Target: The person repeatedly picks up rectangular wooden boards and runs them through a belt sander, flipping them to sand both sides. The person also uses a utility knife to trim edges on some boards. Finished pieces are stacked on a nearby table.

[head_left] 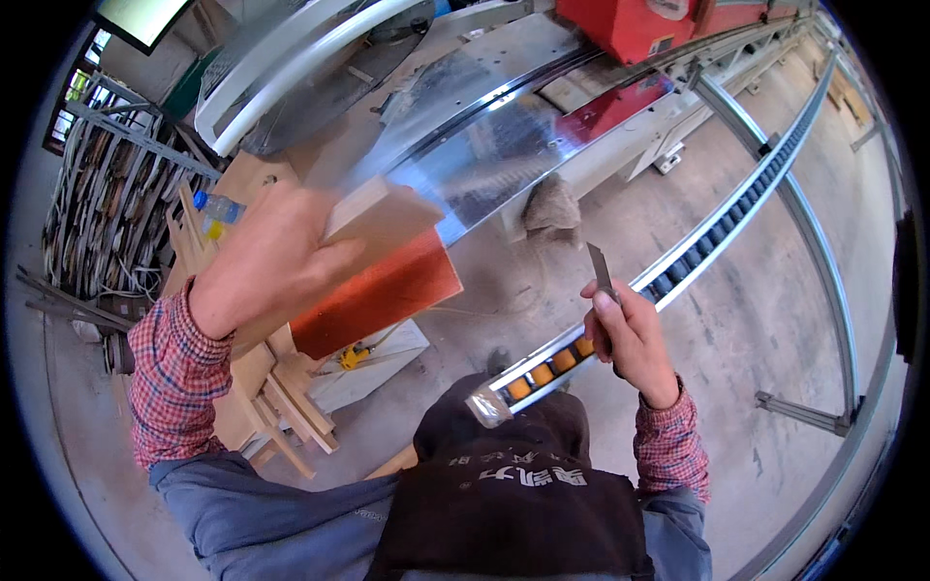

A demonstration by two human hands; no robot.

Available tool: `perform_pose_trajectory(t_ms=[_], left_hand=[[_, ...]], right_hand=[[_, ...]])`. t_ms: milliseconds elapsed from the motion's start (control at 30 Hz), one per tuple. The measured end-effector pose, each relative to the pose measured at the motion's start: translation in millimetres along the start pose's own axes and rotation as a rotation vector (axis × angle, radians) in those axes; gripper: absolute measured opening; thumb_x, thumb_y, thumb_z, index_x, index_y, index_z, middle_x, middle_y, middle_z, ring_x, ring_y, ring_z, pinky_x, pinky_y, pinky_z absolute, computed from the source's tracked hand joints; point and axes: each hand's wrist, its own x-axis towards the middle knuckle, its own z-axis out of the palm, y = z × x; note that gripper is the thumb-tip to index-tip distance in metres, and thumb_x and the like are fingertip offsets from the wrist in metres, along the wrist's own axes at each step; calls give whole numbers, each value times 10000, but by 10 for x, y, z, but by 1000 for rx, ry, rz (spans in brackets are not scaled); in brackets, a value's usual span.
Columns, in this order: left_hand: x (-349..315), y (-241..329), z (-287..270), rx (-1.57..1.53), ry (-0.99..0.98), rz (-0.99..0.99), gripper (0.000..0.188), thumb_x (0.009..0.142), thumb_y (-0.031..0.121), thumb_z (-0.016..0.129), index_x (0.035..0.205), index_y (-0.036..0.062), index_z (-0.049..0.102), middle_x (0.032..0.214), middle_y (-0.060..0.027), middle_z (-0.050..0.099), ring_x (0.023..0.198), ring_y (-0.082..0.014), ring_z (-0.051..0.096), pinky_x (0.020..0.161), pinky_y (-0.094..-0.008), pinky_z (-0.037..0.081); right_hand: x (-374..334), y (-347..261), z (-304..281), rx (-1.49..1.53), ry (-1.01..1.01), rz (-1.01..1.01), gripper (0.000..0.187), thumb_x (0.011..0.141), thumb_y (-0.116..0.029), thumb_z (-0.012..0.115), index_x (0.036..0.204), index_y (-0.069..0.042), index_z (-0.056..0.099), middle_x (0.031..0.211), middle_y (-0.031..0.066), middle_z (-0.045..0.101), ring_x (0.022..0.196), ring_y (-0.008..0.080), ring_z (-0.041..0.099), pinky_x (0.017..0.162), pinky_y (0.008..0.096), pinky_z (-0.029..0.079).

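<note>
My left hand (276,247) is closed around the edge of a pale wooden board (386,215), blurred and tilted, above the near end of the machine table. Just below the board lies a flat orange-red panel (387,295); whether the two touch I cannot tell. In my right hand (630,334) is a utility knife (601,266) with its dark blade pointing up and away from me. The knife's handle is mostly hidden in my fingers. That hand is over the near part of a roller track (712,237).
A metal machine table (484,184) with a red housing (625,24) stretches away ahead. Wooden offcuts (291,392) and a plastic bottle (218,208) are at the left. Thin strips (107,203) hang on a rack behind them. Metal rails (819,252) stand at the right.
</note>
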Motion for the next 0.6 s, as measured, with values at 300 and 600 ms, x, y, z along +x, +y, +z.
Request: perform_pose_trajectory(t_ms=[300, 600], left_hand=[[217, -243, 347, 153, 171, -53, 240, 777, 169, 725, 778, -42, 610, 683, -256, 583, 667, -446, 597, 585, -475, 462], [383, -256, 784, 153, 161, -66, 219, 801, 164, 705, 806, -34, 612, 744, -245, 620, 700, -438, 614, 626, -486, 486]], right_hand=[[400, 130, 286, -116, -45, -52, 211, 1025, -210, 503, 1013, -13, 577, 661, 17, 562, 590, 101, 526, 559, 271, 422], [624, 183, 357, -245, -135, -237, 230, 1020, -226, 500, 1047, -4, 554, 640, 181, 525, 580, 356, 567, 573, 389, 453]])
